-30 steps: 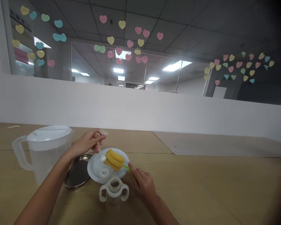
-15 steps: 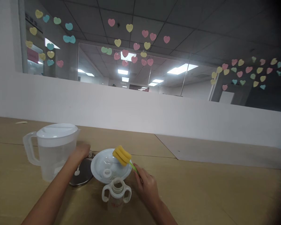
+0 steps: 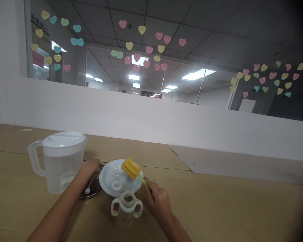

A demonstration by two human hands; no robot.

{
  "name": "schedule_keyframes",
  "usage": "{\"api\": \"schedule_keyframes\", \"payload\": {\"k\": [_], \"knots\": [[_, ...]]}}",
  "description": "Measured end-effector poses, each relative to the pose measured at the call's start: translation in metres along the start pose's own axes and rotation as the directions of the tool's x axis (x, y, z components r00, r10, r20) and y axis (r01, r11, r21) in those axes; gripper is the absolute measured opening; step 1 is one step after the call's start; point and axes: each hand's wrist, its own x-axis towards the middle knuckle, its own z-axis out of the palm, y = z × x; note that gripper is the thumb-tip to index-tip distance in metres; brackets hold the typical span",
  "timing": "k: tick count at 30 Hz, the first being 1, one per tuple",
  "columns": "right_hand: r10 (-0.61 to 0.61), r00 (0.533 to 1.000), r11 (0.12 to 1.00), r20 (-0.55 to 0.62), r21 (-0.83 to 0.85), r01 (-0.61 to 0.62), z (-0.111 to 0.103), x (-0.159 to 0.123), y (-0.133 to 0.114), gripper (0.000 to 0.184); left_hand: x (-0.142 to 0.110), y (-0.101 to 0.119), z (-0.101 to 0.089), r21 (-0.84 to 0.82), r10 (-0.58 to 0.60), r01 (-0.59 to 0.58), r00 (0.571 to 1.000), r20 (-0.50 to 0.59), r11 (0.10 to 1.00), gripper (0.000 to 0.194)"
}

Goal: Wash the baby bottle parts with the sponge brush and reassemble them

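My right hand (image 3: 158,198) grips the green handle (image 3: 143,180) of a bottle brush with a yellow sponge head (image 3: 130,168), held over a white bowl (image 3: 103,183). Inside the bowl lie a white ring-shaped cap (image 3: 116,186) and clear pieces that are hard to make out. Just in front stands an uncapped baby bottle (image 3: 126,215) with two white side handles. My left hand (image 3: 91,166) is closed low over a dark, shiny round plate (image 3: 96,190); its fingertips are hidden. From near it, a thin straw with a white end (image 3: 87,191) crosses the plate.
A lidded translucent pitcher (image 3: 64,168) stands on the left, close to my left forearm. The tan tabletop (image 3: 217,208) runs to a white wall (image 3: 131,117) below a window with heart-shaped notes. A grey panel (image 3: 229,163) covers the back right.
My left hand has shifted slightly over the plate, and the straw's white end has moved nearer to me. The brush and right hand have hardly moved. The view has shifted slightly.
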Motion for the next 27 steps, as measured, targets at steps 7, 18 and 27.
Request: {"api": "schedule_keyframes", "payload": {"k": [7, 18, 27], "knots": [[0.028, 0.999, 1.000, -0.018, 0.014, -0.027, 0.000, 0.001, 0.000, 0.037, -0.008, 0.047, -0.022, -0.054, 0.245, -0.244, 0.969, 0.020, 0.968, 0.033], [0.081, 0.997, 0.997, -0.019, 0.012, -0.081, 0.001, 0.000, 0.003, 0.038, -0.019, 0.079, 0.000, -0.034, 0.309, -0.307, 0.949, 0.060, 0.951, 0.036], [0.207, 0.978, 0.978, 0.005, 0.005, -0.207, 0.003, 0.000, 0.000, 0.036, -0.032, 0.062, -0.054, -0.411, 0.368, -0.493, 0.862, -0.349, 0.767, 0.052]]}}
